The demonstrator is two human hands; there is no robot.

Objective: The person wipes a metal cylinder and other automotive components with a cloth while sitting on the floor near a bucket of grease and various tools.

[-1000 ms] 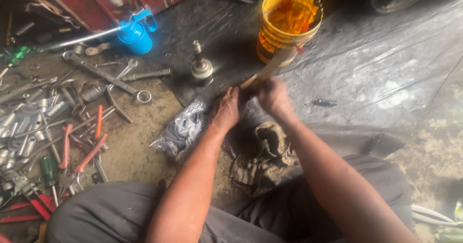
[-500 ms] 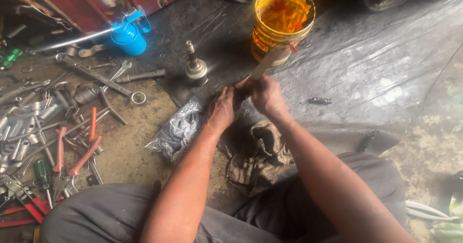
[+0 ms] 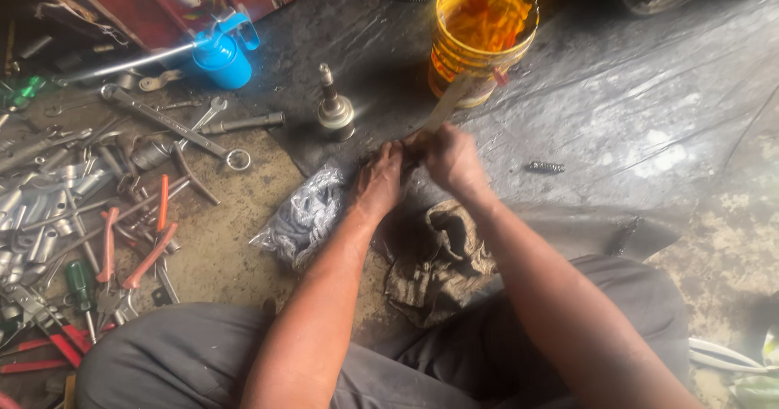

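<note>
My right hand (image 3: 451,159) is closed around the lower end of a pale wooden handle (image 3: 446,107) that slants up toward an orange bucket (image 3: 482,32). My left hand (image 3: 379,182) is pressed against a dark part on the black plastic sheet (image 3: 617,109), right beside the right hand; what it grips is hidden by the fingers. A dirty brown rag (image 3: 441,259) lies just below both hands. A metal joint with a stub shaft (image 3: 334,110) stands upright beyond the left hand.
A grey plastic bag (image 3: 302,217) lies left of my left arm. Spanners, sockets, red-handled pliers (image 3: 134,251) and a green screwdriver (image 3: 80,283) litter the floor at left. A blue oil can (image 3: 223,56) stands at the back. A small spring (image 3: 544,167) lies to the right.
My hands stay together at the same spot; the wooden handle has tilted slightly. The view shifts a little between frames.
</note>
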